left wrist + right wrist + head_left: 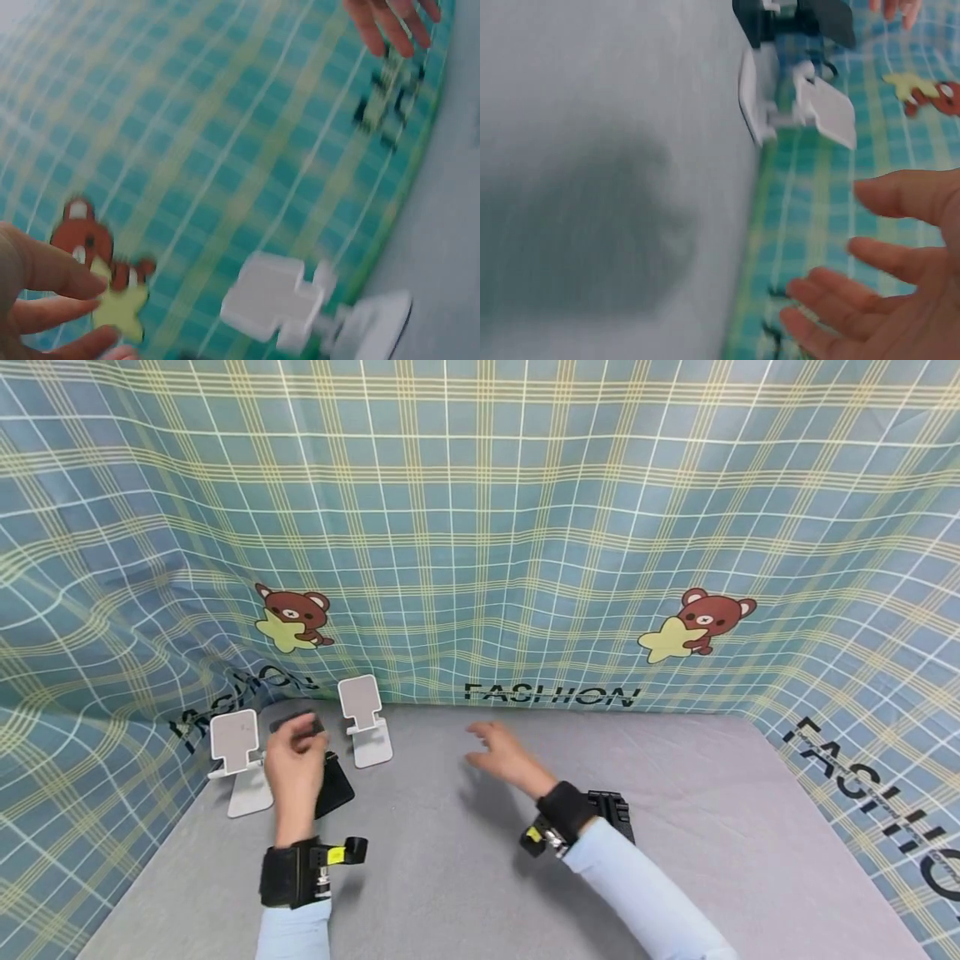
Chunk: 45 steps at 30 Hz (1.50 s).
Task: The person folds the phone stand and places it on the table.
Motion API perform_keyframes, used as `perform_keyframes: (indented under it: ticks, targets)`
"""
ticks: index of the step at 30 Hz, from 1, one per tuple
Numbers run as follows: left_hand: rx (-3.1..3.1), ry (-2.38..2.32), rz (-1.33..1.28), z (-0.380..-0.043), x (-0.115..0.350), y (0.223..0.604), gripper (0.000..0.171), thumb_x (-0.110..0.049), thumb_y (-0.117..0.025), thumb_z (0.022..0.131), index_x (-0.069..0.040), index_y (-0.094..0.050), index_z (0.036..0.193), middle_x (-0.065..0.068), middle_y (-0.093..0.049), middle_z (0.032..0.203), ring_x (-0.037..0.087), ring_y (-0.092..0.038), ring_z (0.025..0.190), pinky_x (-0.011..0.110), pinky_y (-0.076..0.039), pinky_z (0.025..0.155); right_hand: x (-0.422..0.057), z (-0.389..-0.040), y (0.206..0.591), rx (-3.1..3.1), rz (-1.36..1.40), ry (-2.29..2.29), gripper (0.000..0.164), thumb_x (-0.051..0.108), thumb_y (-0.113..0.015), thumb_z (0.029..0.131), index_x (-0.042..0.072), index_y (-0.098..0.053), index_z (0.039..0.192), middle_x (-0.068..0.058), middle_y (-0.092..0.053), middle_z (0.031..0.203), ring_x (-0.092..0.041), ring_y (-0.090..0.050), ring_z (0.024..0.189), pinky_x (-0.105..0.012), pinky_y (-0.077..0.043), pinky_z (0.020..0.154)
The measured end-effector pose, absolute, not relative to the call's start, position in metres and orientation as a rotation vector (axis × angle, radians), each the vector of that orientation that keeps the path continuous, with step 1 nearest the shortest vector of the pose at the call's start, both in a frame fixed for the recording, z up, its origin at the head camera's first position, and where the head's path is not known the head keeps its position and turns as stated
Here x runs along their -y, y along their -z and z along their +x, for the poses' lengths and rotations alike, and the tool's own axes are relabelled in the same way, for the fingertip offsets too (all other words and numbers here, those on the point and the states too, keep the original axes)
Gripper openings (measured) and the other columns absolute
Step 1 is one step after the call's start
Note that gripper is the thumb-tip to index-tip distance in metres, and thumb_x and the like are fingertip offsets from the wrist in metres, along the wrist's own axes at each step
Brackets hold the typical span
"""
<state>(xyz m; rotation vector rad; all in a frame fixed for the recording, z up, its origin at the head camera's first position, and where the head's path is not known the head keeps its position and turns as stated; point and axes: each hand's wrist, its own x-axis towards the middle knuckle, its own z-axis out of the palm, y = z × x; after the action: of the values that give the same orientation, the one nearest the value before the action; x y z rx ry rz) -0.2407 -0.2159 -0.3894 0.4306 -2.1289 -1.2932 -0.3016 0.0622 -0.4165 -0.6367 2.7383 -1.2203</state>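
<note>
My left hand (294,768) hovers at the left side of the table, its fingers loosely bent with nothing between them. Below and behind it are a black flat item (335,789) on the table and another dark object (315,724), partly covered by the hand. Two white phone stands with grey faces flank these: one stand (235,743) to the left, the other stand (362,703) to the right. My right hand (510,760) is held above the middle of the table, fingers spread and relaxed, holding nothing; its shadow falls on the cloth.
A black ridged object (611,810) lies on the grey table (697,802), partly hidden behind my right wrist. A checked curtain (480,527) with bears and lettering encloses the table at the back and both sides.
</note>
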Motion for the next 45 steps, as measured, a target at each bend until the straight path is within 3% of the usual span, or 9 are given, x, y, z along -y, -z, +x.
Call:
perform_keyframes:
  ticks: [4, 6, 12, 19, 23, 27, 32, 40, 45]
  targets:
    - [2.004, 1.255, 0.526, -0.242, 0.238, 0.402, 0.045, -0.009, -0.062, 0.089, -0.003, -0.053, 0.133, 0.023, -0.043, 0.133, 0.038, -0.044, 0.12, 0.046, -0.039, 0.098, -0.015, -0.31, 0.427, -2.581, -0.685, 1.444, 0.053, 0.014, -0.066, 0.085, 0.0, -0.049, 0.134, -0.025, -0.054, 0.127, -0.037, -0.056, 0.112, -0.044, -0.049, 0.092]
    - [1.996, 1.266, 0.55, -0.244, 0.247, 0.411, 0.051, -0.01, -0.061, 0.09, -0.005, -0.047, 0.138, 0.023, -0.037, 0.14, 0.039, -0.038, 0.127, 0.053, -0.034, 0.104, 0.007, -0.311, 0.431, -2.5, -0.657, 1.522, 0.053, 0.016, -0.066, 0.086, 0.002, -0.049, 0.134, -0.023, -0.055, 0.126, -0.034, -0.058, 0.111, -0.04, -0.051, 0.09]
    - [2.022, 1.327, 0.477, -0.257, 0.264, 0.439, 0.065, -0.01, -0.061, 0.09, -0.006, -0.031, 0.147, 0.025, -0.031, 0.144, 0.043, -0.036, 0.13, 0.054, -0.033, 0.106, 0.06, -0.311, 0.435, -2.314, -0.586, 1.619, 0.053, 0.021, -0.066, 0.087, 0.006, -0.05, 0.136, -0.017, -0.059, 0.125, -0.026, -0.058, 0.112, -0.03, -0.051, 0.086]
    - [1.969, 1.589, 0.523, -0.264, 0.265, 0.451, 0.073, -0.014, -0.054, 0.095, -0.012, -0.01, 0.153, 0.025, -0.03, 0.148, 0.04, -0.036, 0.131, 0.051, -0.034, 0.105, 0.094, -0.303, 0.433, -2.064, -0.528, 1.653, 0.06, 0.018, -0.059, 0.092, 0.011, -0.035, 0.147, -0.015, -0.045, 0.144, -0.028, -0.055, 0.12, -0.048, -0.048, 0.094]
    - [1.887, 1.659, 0.587, -0.266, 0.266, 0.454, 0.062, -0.011, -0.049, 0.097, -0.01, -0.02, 0.151, 0.021, -0.042, 0.137, 0.027, -0.048, 0.115, 0.031, -0.042, 0.092, 0.104, -0.297, 0.435, -1.929, -0.48, 1.69, 0.063, 0.018, -0.058, 0.093, 0.016, -0.029, 0.15, -0.012, -0.038, 0.15, -0.028, -0.049, 0.128, -0.051, -0.043, 0.1]
    - [1.8, 1.698, 0.594, -0.268, 0.268, 0.455, 0.048, -0.001, -0.048, 0.095, -0.004, -0.037, 0.142, 0.012, -0.052, 0.114, 0.005, -0.053, 0.085, 0.013, -0.045, 0.07, 0.107, -0.296, 0.441, -1.829, -0.437, 1.742, 0.065, 0.016, -0.059, 0.093, 0.017, -0.029, 0.15, -0.009, -0.037, 0.151, -0.028, -0.047, 0.13, -0.049, -0.043, 0.102]
    - [1.731, 1.754, 0.59, -0.267, 0.269, 0.449, 0.045, 0.005, -0.049, 0.092, 0.0, -0.042, 0.136, 0.002, -0.051, 0.097, 0.001, -0.052, 0.075, 0.011, -0.047, 0.063, 0.108, -0.298, 0.447, -1.772, -0.421, 1.799, 0.065, 0.014, -0.058, 0.094, 0.017, -0.028, 0.15, -0.011, -0.035, 0.151, -0.028, -0.048, 0.129, -0.049, -0.043, 0.101]
    - [1.727, 1.813, 0.501, -0.259, 0.252, 0.423, 0.044, 0.009, -0.051, 0.089, 0.002, -0.043, 0.132, 0.003, -0.052, 0.096, 0.001, -0.055, 0.076, 0.011, -0.05, 0.062, 0.11, -0.298, 0.44, -1.735, -0.42, 1.892, 0.062, 0.015, -0.059, 0.094, 0.025, -0.032, 0.148, -0.011, -0.039, 0.147, -0.028, -0.05, 0.127, -0.042, -0.049, 0.096]
    - [1.662, 1.863, 0.35, -0.256, 0.245, 0.416, 0.041, 0.008, -0.057, 0.087, -0.001, -0.049, 0.126, 0.0, -0.055, 0.092, 0.002, -0.058, 0.077, 0.012, -0.05, 0.061, 0.108, -0.296, 0.429, -1.597, -0.43, 2.017, 0.06, 0.007, -0.055, 0.094, 0.02, -0.033, 0.148, -0.015, -0.045, 0.138, -0.03, -0.051, 0.124, -0.044, -0.048, 0.098]
